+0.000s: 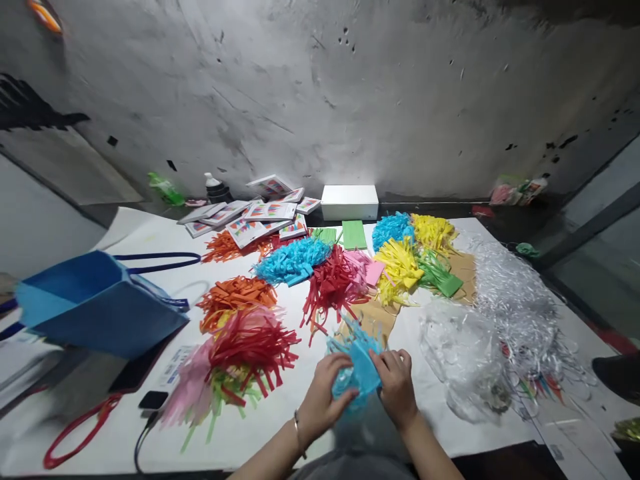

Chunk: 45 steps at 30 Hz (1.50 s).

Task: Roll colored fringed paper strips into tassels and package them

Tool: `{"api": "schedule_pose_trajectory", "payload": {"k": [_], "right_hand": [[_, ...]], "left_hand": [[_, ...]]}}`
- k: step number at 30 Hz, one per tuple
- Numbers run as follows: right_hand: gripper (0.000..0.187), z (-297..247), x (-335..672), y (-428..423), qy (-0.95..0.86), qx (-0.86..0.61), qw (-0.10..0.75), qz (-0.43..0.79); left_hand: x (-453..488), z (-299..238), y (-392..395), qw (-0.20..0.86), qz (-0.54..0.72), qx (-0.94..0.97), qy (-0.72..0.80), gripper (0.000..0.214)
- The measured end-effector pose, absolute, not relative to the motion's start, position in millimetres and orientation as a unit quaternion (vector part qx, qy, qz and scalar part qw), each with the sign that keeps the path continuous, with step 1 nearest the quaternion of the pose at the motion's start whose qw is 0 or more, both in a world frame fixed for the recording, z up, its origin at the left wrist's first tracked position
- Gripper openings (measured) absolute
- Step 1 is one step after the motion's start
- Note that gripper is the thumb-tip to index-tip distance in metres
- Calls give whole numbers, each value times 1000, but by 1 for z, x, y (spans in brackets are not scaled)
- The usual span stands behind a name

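Both of my hands grip a bundle of light blue fringed paper (pixel 359 363) near the front edge of the white sheet (pixel 150 230). My left hand (pixel 324 393) wraps round its left side, fingers curled, with a thin bracelet on the wrist. My right hand (pixel 397 383) pinches the right side with bent fingers. The fringe ends stick up and away from me. Just beyond lies a brown paper piece (pixel 373 317).
Piles of fringed paper cover the sheet: red and pink (pixel 240 353), orange (pixel 235 297), blue (pixel 293 260), red (pixel 333 280), yellow (pixel 400 263). A blue bag (pixel 95 303) lies left, clear plastic and white shreds (pixel 500 313) right, booklets (pixel 260 217) and a white box (pixel 349 201) behind.
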State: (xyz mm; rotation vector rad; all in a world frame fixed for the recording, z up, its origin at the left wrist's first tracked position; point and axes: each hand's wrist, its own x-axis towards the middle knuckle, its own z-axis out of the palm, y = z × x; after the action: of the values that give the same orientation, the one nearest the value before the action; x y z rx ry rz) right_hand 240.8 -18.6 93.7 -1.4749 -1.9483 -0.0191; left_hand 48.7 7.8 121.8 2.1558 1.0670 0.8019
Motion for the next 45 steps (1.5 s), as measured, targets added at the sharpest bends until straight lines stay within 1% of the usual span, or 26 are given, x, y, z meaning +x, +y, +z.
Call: {"api": "schedule_pose_trajectory", "payload": {"k": [1, 2, 4, 6, 7, 9, 11, 14, 17, 20, 22, 24, 26, 28, 30, 32, 34, 36, 37, 40, 42, 43, 45], "right_hand": [[46, 95, 245, -20, -759, -547, 352, -11], [45, 96, 249, -22, -767, -530, 361, -13], [45, 98, 255, -25, -777, -509, 371, -12], [44, 97, 260, -27, -778, -504, 376, -11], [45, 96, 262, -28, -776, -505, 377, -12], [46, 90, 267, -29, -772, -511, 378, -16], [48, 84, 274, -28, -770, -517, 373, -21], [47, 79, 301, -23, -771, -533, 347, -31], [41, 83, 348, -21, -749, -570, 332, -58], [33, 85, 390, -32, -715, -608, 331, -103], [31, 76, 395, -43, -736, -587, 316, -115], [31, 58, 379, -54, -788, -536, 287, -101], [31, 34, 347, -62, -828, -498, 251, -63], [27, 12, 312, -67, -847, -479, 229, -24], [21, -4, 286, -70, -855, -471, 218, 4], [18, -12, 271, -71, -853, -476, 211, 23], [19, -13, 269, -73, -846, -491, 205, 38], [20, -10, 273, -76, -839, -505, 196, 52], [19, -8, 276, -78, -837, -510, 191, 59], [15, 1, 281, -83, -830, -523, 178, 78], [23, 6, 279, -85, -827, -527, 177, 87], [24, 7, 277, -86, -828, -524, 178, 90], [16, 7, 273, -85, -835, -512, 180, 95]], "left_hand": [[50, 122, 13, 324, 318, 771, 447, 39], [52, 123, 19, 358, 320, 734, 480, 40], [58, 123, 33, 459, 288, 677, 498, 40], [67, 125, 40, 583, 265, 608, 469, 44], [72, 126, 40, 641, 274, 560, 448, 45], [83, 127, 31, 740, 305, 447, 400, 44], [97, 125, 15, 826, 290, 338, 346, 46], [124, 115, -9, 909, 191, 246, 277, 52], [149, 105, -19, 924, 132, 237, 269, 48], [155, 102, -11, 902, 144, 276, 298, 34], [141, 102, 1, 870, 157, 323, 337, 31], [113, 100, 12, 812, 152, 398, 400, 31], [77, 95, 19, 707, 127, 500, 484, 28], [44, 87, 18, 584, 93, 576, 564, 24], [23, 76, 8, 445, 100, 641, 617, 30], [19, 63, -7, 311, 135, 727, 598, 40], [30, 46, -25, 221, 145, 825, 500, 42], [47, 29, -39, 211, 124, 879, 409, 40], [55, 21, -44, 208, 115, 887, 397, 36], [68, 8, -49, 216, 106, 883, 404, 24], [67, 7, -47, 234, 111, 879, 401, 20], [66, 8, -45, 244, 113, 878, 396, 20], [61, 12, -42, 260, 114, 877, 388, 20]]}}
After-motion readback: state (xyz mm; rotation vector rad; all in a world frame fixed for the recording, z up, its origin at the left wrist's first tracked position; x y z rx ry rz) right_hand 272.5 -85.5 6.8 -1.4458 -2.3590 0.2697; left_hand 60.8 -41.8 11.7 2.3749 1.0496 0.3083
